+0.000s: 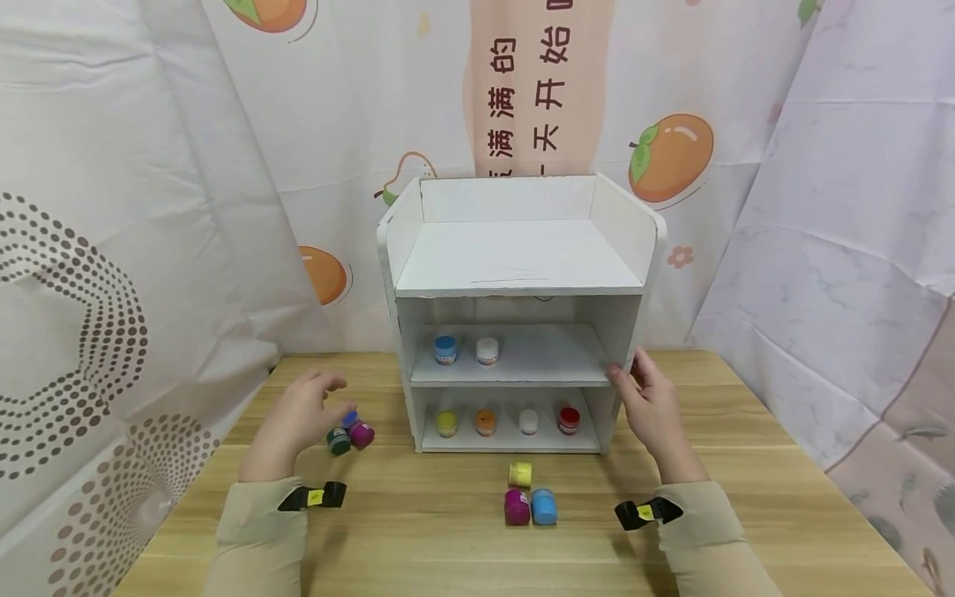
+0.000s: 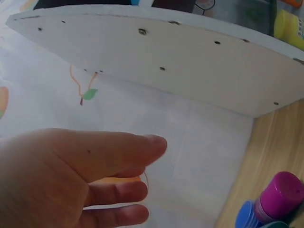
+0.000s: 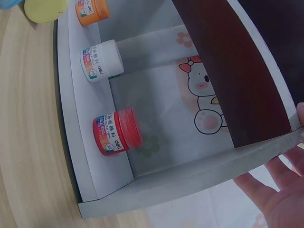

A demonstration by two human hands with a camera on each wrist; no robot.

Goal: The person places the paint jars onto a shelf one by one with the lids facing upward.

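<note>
My right hand (image 1: pixel 651 408) holds the right side panel of a white shelf unit (image 1: pixel 522 257). In the right wrist view its thumb is at the panel's edge and its fingers (image 3: pixel 254 190) lie along the outer face. My left hand (image 1: pixel 300 419), fingers loosely bent and holding nothing, hovers left of the unit. Close by it lie a purple paint jar (image 1: pixel 361 434), a dark green jar (image 1: pixel 339 441) and a blue jar (image 1: pixel 350 419). A blue jar (image 1: pixel 445 350) and a white jar (image 1: pixel 487 351) stand on the middle shelf.
Along the bottom shelf stand yellow (image 1: pixel 447 424), orange (image 1: pixel 486 423), white (image 1: pixel 528 422) and red jars (image 1: pixel 569 420). Before the unit, a yellow jar (image 1: pixel 521 474), a purple jar (image 1: pixel 516 507) and a light blue jar (image 1: pixel 544 507) sit on the wooden table (image 1: pixel 418 539). Printed curtains (image 1: pixel 358 91) hang behind.
</note>
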